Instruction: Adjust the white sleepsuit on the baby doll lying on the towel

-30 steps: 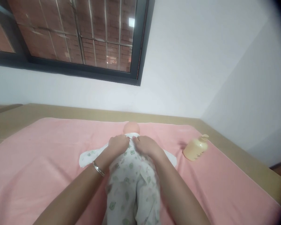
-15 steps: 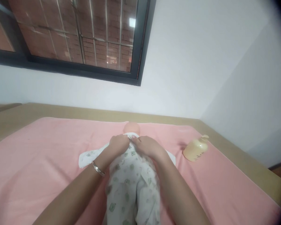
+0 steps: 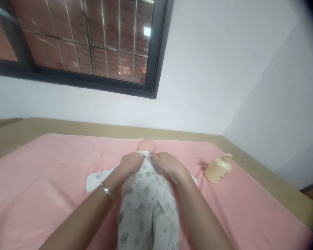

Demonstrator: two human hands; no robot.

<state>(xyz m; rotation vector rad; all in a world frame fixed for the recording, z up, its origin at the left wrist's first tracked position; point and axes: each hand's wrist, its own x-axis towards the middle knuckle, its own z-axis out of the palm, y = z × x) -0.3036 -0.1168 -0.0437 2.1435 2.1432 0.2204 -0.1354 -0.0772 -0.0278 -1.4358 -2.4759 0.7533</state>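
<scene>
A baby doll [image 3: 146,144] lies on its back on a pink towel [image 3: 41,180], head away from me, dressed in a white romper with small green prints [image 3: 146,208]. My left hand [image 3: 129,164], a bracelet on its wrist, pinches the romper's cloth at the doll's upper chest. My right hand [image 3: 167,165] pinches the same garment just to the right, at the collar. Both hands meet under the doll's chin. The doll's body is mostly hidden by the cloth and my forearms.
A pale yellow bottle [image 3: 219,168] lies on its side on the towel to the right of the doll. The towel covers a tan table [image 3: 276,184] set in a corner of white walls. A dark-framed barred window [image 3: 94,45] sits above.
Both hands have crept slightly up the doll's chest toward the collar, still gripping the romper. The view has tilted a little.
</scene>
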